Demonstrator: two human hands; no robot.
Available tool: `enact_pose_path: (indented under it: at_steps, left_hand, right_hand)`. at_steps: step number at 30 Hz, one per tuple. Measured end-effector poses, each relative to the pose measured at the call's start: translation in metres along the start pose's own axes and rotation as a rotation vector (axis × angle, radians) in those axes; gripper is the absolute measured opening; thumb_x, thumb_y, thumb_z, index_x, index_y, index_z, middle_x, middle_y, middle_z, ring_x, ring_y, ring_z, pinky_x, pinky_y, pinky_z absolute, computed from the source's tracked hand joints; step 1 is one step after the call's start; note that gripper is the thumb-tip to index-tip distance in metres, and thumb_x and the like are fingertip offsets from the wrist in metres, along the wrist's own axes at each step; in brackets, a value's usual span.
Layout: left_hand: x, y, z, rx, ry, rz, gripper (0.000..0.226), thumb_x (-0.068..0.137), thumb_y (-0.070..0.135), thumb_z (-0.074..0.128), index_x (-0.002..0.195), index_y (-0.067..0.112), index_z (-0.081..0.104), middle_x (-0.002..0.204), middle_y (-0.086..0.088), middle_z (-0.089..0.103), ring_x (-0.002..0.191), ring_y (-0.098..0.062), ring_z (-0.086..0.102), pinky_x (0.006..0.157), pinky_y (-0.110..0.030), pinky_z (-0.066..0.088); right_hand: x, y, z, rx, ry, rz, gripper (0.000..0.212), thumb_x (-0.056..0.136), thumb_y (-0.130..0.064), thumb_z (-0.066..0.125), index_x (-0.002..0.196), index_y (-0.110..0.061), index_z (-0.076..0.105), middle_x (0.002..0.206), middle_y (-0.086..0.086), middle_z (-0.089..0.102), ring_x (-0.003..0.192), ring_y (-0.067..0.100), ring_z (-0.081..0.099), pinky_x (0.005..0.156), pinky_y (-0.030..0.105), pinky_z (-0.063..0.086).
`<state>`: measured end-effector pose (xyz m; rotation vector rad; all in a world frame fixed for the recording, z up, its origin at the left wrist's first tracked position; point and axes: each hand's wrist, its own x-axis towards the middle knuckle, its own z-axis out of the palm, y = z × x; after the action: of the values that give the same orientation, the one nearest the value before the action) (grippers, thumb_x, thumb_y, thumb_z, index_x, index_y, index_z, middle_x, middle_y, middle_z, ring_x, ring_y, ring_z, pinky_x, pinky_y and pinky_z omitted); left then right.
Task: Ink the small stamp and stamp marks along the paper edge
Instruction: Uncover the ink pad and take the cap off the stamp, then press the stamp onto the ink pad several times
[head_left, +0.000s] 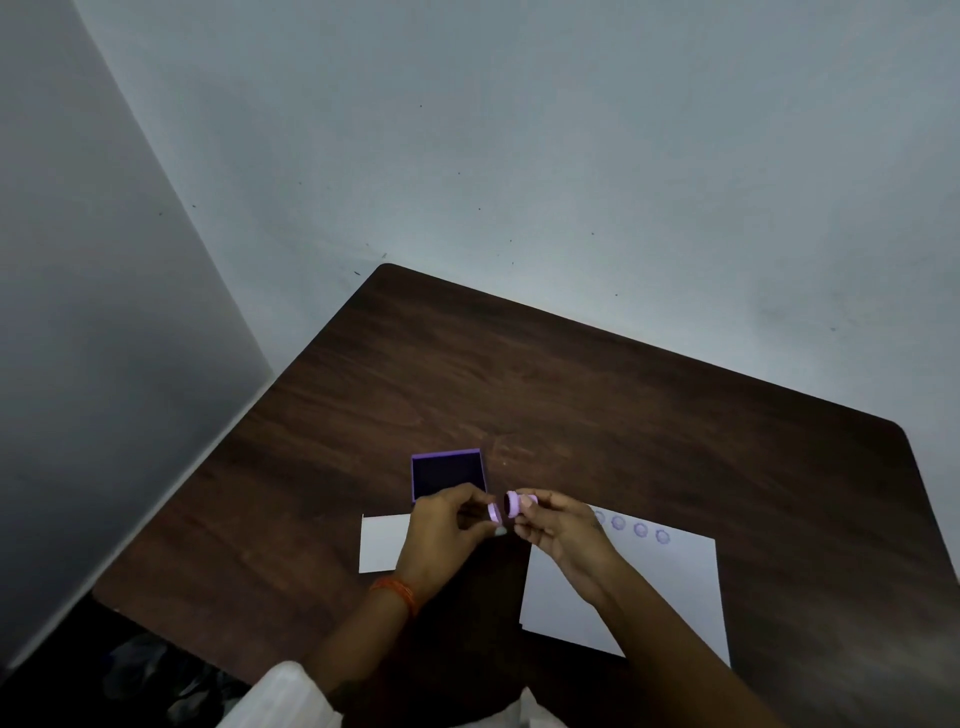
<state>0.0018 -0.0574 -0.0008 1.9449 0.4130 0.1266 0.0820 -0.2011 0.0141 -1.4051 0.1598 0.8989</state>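
My right hand (558, 530) pinches a small purple round stamp (514, 504), held sideways above the table with its dark face turned left. My left hand (447, 525) holds a small purple cap (493, 512) a finger's width from that face. An open purple ink pad box (449, 473) sits just behind my left hand. A white paper sheet (639, 587) lies under my right forearm. Several round purple stamp marks (640, 529) run along its far edge.
A smaller white paper (382, 543) lies on the dark wooden table (571, 389), partly under my left hand. Grey walls meet in a corner behind the table. The table's left edge drops to a dark floor.
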Motion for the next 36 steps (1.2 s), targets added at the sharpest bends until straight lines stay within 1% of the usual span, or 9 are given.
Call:
enact_pose_path:
  at_steps: [4,7,16,19,25,27,30,33,36]
  left_hand:
    - [-0.002,-0.008,0.004,-0.043,-0.026,-0.116,0.025,0.071,0.012,0.075,0.089,0.026,0.065,0.092,0.009,0.069,0.086,-0.001,0.064,0.071,-0.007,0.048]
    - [-0.002,-0.012,0.012,-0.062,-0.078,-0.169,0.026,0.073,0.011,0.074,0.090,0.027,0.064,0.094,0.011,0.068,0.087,0.000,0.063,0.072,-0.007,0.048]
    - [-0.001,-0.018,0.026,0.108,-0.078,-0.088,0.018,0.077,0.013,0.070,0.094,0.017,0.070,0.104,0.000,0.070,0.094,-0.007,0.059,0.086,-0.017,0.047]
    - [0.001,-0.019,0.026,0.213,-0.087,-0.058,0.026,0.077,0.016,0.071,0.102,0.018,0.067,0.114,-0.001,0.065,0.102,-0.011,0.057,0.094,-0.022,0.044]
    - [0.004,-0.021,0.008,0.213,0.068,-0.013,0.040,0.075,0.015,0.072,0.113,0.022,0.059,0.120,0.002,0.053,0.079,-0.001,0.055,0.070,-0.006,0.040]
    - [0.007,-0.023,-0.006,0.235,0.178,0.021,0.042,0.074,0.015,0.073,0.113,0.021,0.060,0.120,0.000,0.053,0.091,-0.007,0.056,0.082,-0.012,0.042]
    - [0.014,-0.034,-0.030,0.391,0.325,0.012,0.050,0.072,0.020,0.075,0.119,0.023,0.057,0.127,-0.002,0.053,0.118,-0.024,0.045,0.098,-0.033,0.039]
    - [0.022,-0.048,-0.048,0.479,0.246,-0.040,0.070,0.072,0.029,0.075,0.134,0.025,0.041,0.146,0.001,0.038,0.140,-0.024,0.022,0.113,-0.046,0.022]
    - [0.030,-0.061,-0.054,0.466,0.105,-0.045,0.084,0.073,0.037,0.072,0.142,0.022,0.025,0.155,0.001,0.019,0.145,-0.023,0.001,0.116,-0.045,0.002]
  right_hand:
    - [-0.002,-0.002,-0.009,0.387,-0.034,0.136,0.018,0.085,0.001,0.056,0.081,-0.003,0.074,0.080,0.011,0.075,0.073,0.017,0.070,0.059,0.023,0.060]
    - [-0.006,-0.001,-0.013,0.538,-0.063,0.180,0.012,0.073,0.000,0.063,0.079,0.000,0.073,0.078,0.015,0.075,0.065,0.017,0.071,0.055,0.025,0.059]
    - [-0.008,-0.002,-0.014,0.605,-0.118,0.162,0.017,0.070,0.003,0.059,0.079,0.001,0.074,0.076,0.014,0.074,0.061,0.018,0.069,0.055,0.024,0.059]
    - [-0.009,-0.004,-0.013,0.624,-0.137,0.146,0.018,0.070,0.003,0.058,0.079,0.001,0.074,0.077,0.016,0.075,0.063,0.019,0.071,0.055,0.026,0.060]
    - [-0.006,-0.002,-0.009,0.640,-0.157,0.109,0.020,0.070,0.001,0.061,0.087,-0.001,0.073,0.089,0.016,0.076,0.079,0.022,0.073,0.061,0.028,0.061]
    - [-0.002,-0.002,-0.008,0.612,-0.176,0.085,0.021,0.070,0.001,0.061,0.086,-0.004,0.073,0.091,0.014,0.076,0.083,0.021,0.073,0.063,0.027,0.061]
    - [0.004,-0.004,-0.005,0.556,-0.193,0.067,0.022,0.071,0.001,0.062,0.087,-0.007,0.074,0.092,0.011,0.076,0.085,0.019,0.072,0.065,0.025,0.060]
    - [0.013,-0.007,0.002,0.401,-0.147,0.034,0.022,0.078,0.000,0.060,0.092,-0.010,0.073,0.092,0.007,0.077,0.086,0.016,0.072,0.067,0.022,0.059]
    - [0.023,-0.010,0.020,0.124,-0.049,-0.053,0.020,0.083,0.002,0.060,0.089,-0.014,0.072,0.094,0.006,0.075,0.087,0.016,0.072,0.066,0.019,0.058]
